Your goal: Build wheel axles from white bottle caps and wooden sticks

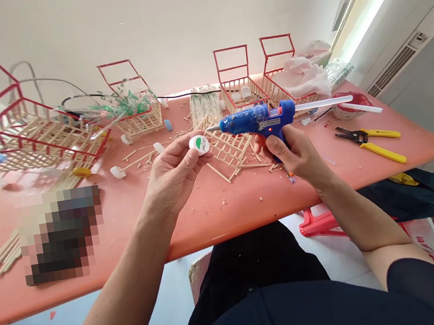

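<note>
A white bottle cap point(200, 145) with a green mark is pinched between the thumb and fingers of my left hand point(175, 172). My right hand point(295, 153) is wrapped round the handle of a blue glue gun point(253, 119), whose small light glows red. The gun's nozzle points left, just above and right of the cap, apart from it. A clear glue stick point(325, 103) juts out of its back end. On the table beneath lies a lattice of thin wooden sticks point(229, 149), partly hidden by the gun and my hands.
Small stick-built carts with red handles point(230, 49) line the wall, one holding green plastic pieces point(129, 102). Yellow-handled wire strippers point(370, 141) lie at the right, near a red-stained bowl point(356, 103). Loose sticks point(3, 256) and a blurred dark object point(64, 236) are at the left. Scraps dot the orange table point(210, 224).
</note>
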